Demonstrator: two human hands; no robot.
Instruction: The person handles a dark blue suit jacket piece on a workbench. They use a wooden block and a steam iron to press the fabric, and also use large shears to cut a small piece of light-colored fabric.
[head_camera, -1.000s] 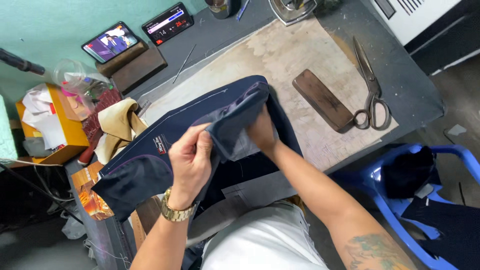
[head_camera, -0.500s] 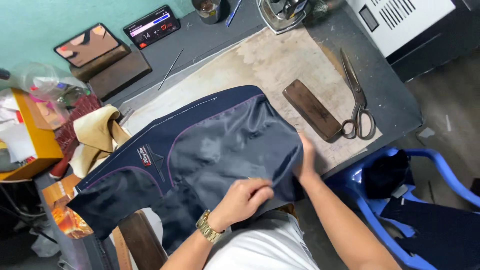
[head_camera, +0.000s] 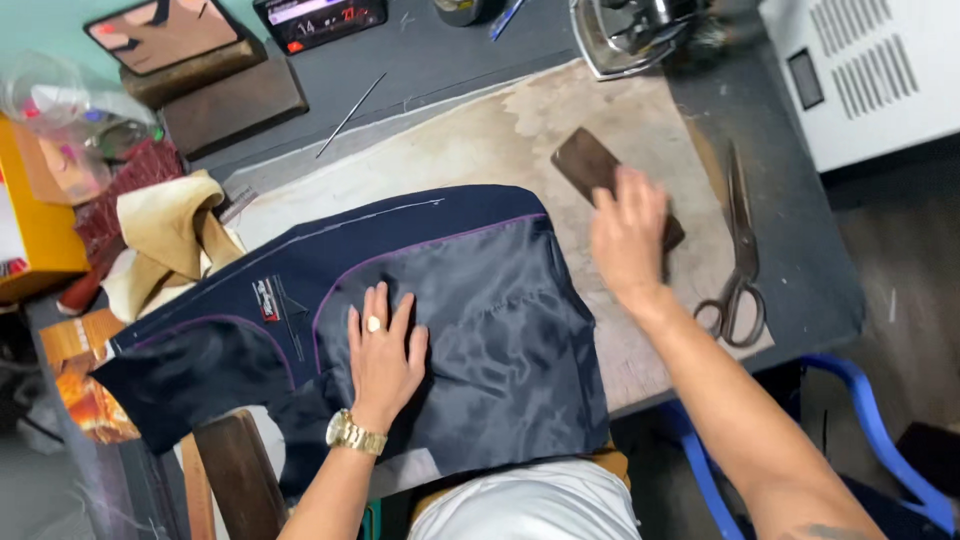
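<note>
While I scan from big to small, the grey worktop (head_camera: 450, 60) fills most of the view, with a stained beige pressing pad (head_camera: 480, 150) laid over its middle. On that pad, toward the near edge, lies the navy jacket piece (head_camera: 400, 290), lining side up, purple piping visible, a small label at its left. It hangs slightly over the near edge. A white machine housing (head_camera: 870, 70) sits far right. A blue plastic chair (head_camera: 880, 440) shows near right, below the worktop edge. Far centre I see an iron (head_camera: 630, 30), partly cut off. A tan cloth (head_camera: 165, 245) is bunched at the left, just beside the jacket piece. An orange box (head_camera: 35, 215) sits at the left edge.

My left hand (head_camera: 383, 355) lies flat and open on the lining, fingers spread, pressing, gripping nothing; gold watch on the wrist. My right hand (head_camera: 628, 235) is over the dark wooden block (head_camera: 600, 180) just right of the jacket piece, fingers on it; motion blur, so I cannot tell whether it is clasped. Big scissors (head_camera: 738, 250) lie right of the block, apart from it. A tablet (head_camera: 165, 30) and a small display (head_camera: 320, 15) stand far left.
</note>
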